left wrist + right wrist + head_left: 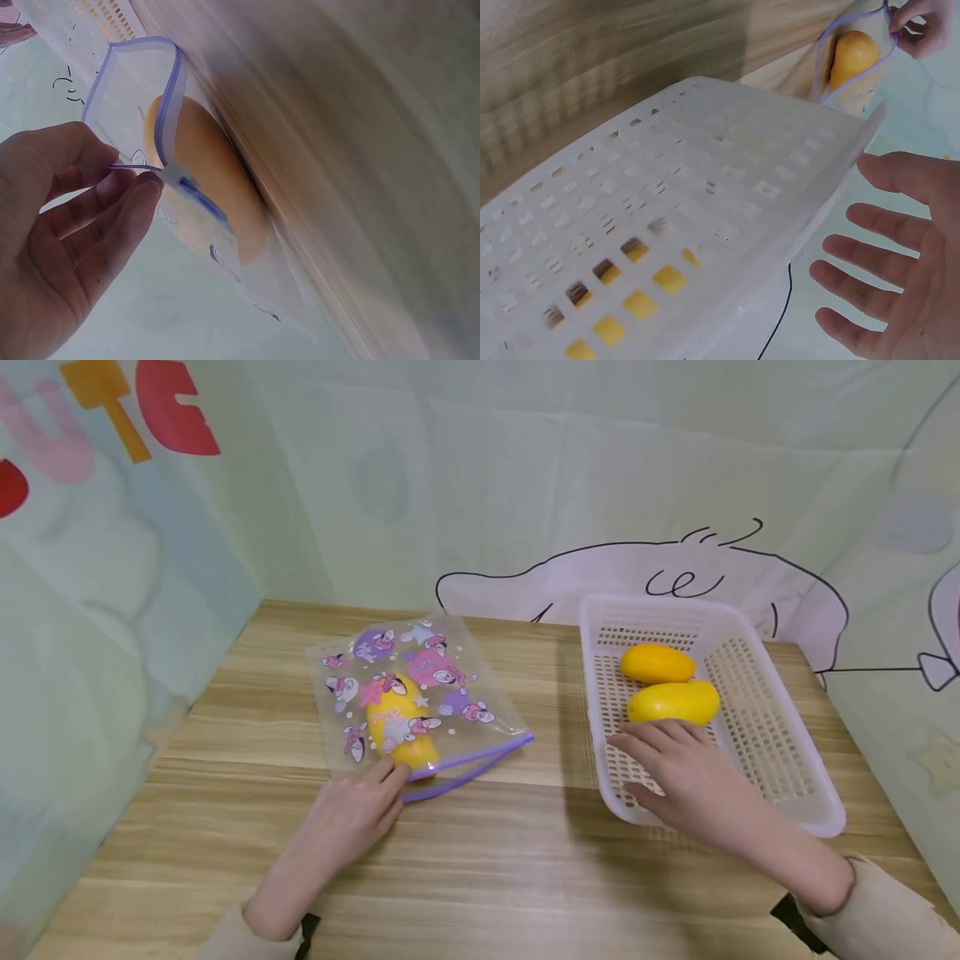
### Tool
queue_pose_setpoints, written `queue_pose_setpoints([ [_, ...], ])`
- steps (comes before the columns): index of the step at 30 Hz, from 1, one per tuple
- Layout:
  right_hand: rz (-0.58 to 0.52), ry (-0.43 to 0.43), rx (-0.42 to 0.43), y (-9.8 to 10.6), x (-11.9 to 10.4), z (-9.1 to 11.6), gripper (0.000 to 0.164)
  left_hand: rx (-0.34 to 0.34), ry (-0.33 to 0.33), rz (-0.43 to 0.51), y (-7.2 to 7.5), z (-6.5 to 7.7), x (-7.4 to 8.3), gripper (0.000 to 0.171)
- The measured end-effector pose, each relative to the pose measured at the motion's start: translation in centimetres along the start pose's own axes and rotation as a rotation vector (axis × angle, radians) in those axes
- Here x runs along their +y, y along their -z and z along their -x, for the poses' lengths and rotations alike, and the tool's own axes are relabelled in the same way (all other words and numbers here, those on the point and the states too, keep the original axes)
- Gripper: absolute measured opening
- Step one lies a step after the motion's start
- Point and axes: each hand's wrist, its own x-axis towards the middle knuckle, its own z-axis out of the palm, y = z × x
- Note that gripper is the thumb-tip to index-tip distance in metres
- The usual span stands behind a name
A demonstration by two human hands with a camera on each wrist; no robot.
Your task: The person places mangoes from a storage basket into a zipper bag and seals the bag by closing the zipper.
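Note:
My left hand (357, 810) pinches the purple zip edge of a clear printed zip bag (480, 681) near its slider. The bag lies on the table with its mouth parted, and one yellow mango (214, 176) is inside. Over the near part of a white plastic basket (787, 718), my right hand (686, 777) hovers with fingers spread and nothing held. Just beyond its fingertips lies a yellow mango (675, 702) in the basket, and a second, more orange mango (657, 663) sits behind that one.
A wood-grain table (510, 877) carries both bag and basket, which stand apart with bare tabletop between them. Printed cloth (510, 485) hangs behind the table and along both sides. The basket's raised rim surrounds the mangoes.

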Motion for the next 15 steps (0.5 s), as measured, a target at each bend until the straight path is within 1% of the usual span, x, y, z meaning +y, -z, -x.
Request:
queue_pose_setpoints([
  [8, 0.014, -0.023, -0.009, 0.4, 1.4, 0.0, 0.057, -0.009, -0.003, 0.005, 0.0, 0.1, 0.0, 0.023],
  [15, 0.02, -0.042, -0.064, 1.0, 3.0, -0.2, 0.058, -0.029, 0.005, 0.008, 0.2, 0.0, 0.0, 0.023],
])
